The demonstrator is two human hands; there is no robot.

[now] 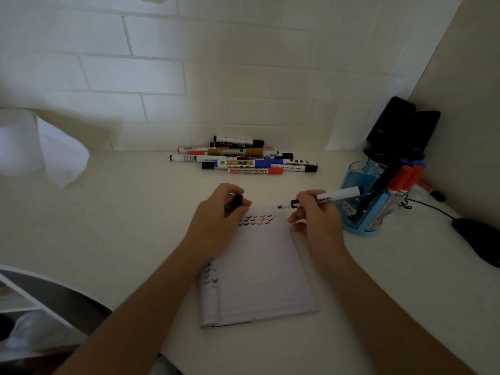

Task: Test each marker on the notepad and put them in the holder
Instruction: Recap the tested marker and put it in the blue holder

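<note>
A lined notepad (pixel 259 269) lies on the white desk, with rows of small coloured check marks (pixel 255 220) near its top edge. My right hand (pixel 315 215) grips an uncapped black marker (pixel 327 198), tip pointing left just above the pad's top edge. My left hand (pixel 219 212) holds the black cap (pixel 237 201) over the pad's upper left corner. A pile of several markers (pixel 243 156) lies at the back by the wall. The blue holder (pixel 364 204) stands to the right with several markers in it.
A tissue roll (pixel 32 144) sits at the far left. Black devices (pixel 403 128) lean in the back right corner. A black mouse (pixel 479 239) with its cable lies at the right edge. A loose marker (pixel 433 192) lies behind the holder.
</note>
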